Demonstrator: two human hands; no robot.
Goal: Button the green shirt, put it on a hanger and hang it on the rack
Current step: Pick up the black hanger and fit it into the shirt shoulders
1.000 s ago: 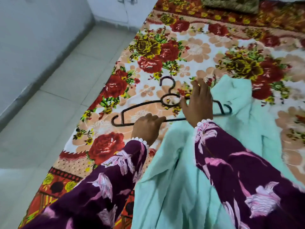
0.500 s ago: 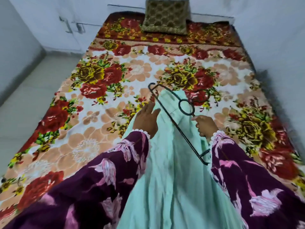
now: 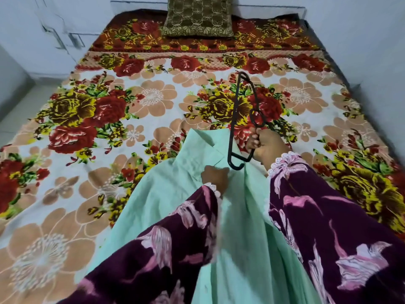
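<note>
My right hand (image 3: 264, 145) is clenched round the black hanger (image 3: 235, 119), gripping it where the neck meets the lower shoulder arm, just below the loop at the hook base. I hold it there because that grip gives control of both arms at once and leaves the lower end free to go into the garment.

Hanger orientation: stood on end, long axis approx. vertical in the view, running away from me across the bed (image 3: 153, 99). One end points at the far side of the bed, toward the cushion (image 3: 198, 16). The other end, with its small notch hook, points down at the shirt opening, just beside my left hand (image 3: 215, 177).

The green shirt (image 3: 175, 205) lies on the bed in front of me, partly lifted. Its long axis runs from my body out to the collar (image 3: 203, 143), which points away from me. The left hand is at the front of the shirt below the collar; the fingers are blurred and partly hidden by cloth, so I cannot tell if they pinch it or only press. Judgement: it is placed there to keep the neck opening spread for the hanger end.

Button state: not visible. Rack: not in view.

Judged step: hanger insertion, lower end first, not yet inside.
</note>
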